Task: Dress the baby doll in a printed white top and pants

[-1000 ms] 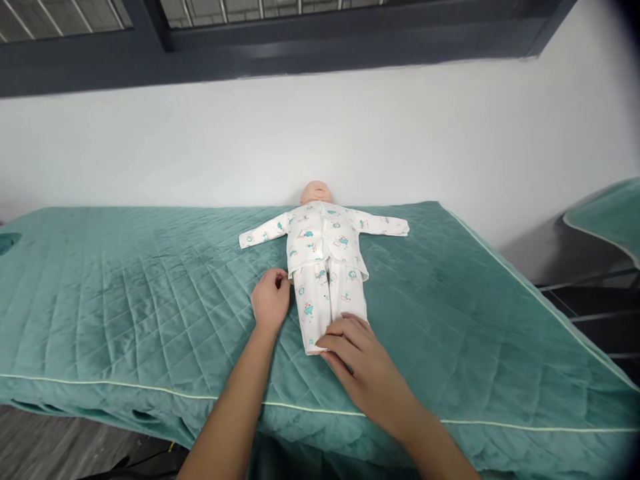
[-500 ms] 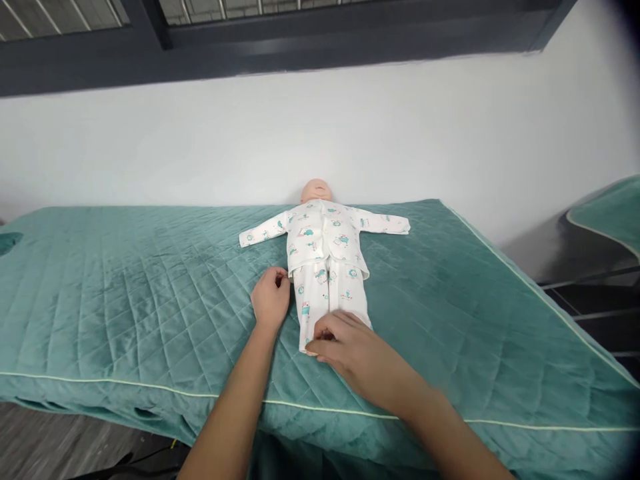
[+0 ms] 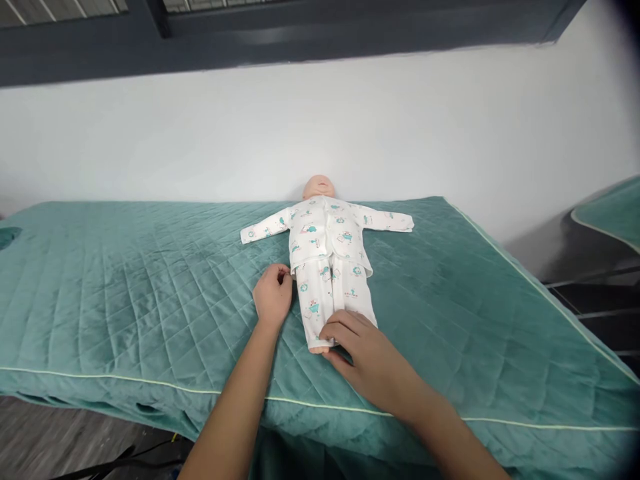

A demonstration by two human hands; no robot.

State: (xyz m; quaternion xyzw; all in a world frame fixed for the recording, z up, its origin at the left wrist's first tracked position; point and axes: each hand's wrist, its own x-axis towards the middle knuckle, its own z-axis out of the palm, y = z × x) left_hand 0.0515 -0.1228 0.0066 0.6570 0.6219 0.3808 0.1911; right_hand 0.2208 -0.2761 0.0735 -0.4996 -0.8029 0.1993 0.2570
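Note:
A baby doll [image 3: 320, 188] lies on its back on a teal quilted bed [image 3: 125, 280], head toward the white wall, arms spread. It wears a white printed top [image 3: 327, 233] and matching trousers [image 3: 325, 300]. My left hand [image 3: 273, 297] is curled beside the doll's hip, its fingertips pinched at the trouser waist edge. My right hand [image 3: 363, 353] is closed over the bottom of the trouser legs, covering the doll's right-hand foot; a small foot tip shows at the other cuff [image 3: 320, 348].
The white wall [image 3: 200, 133] runs right behind the bed, with a dark window frame [image 3: 300, 33] above. A second teal-covered bed [image 3: 610, 213] stands at the far right across a dark gap. The bed's near edge has pale piping [image 3: 125, 380].
My right hand has shifted on the trouser cuffs, and the trouser leg has slid up so a foot tip shows. My left hand stays at the waist. The view has tilted slightly.

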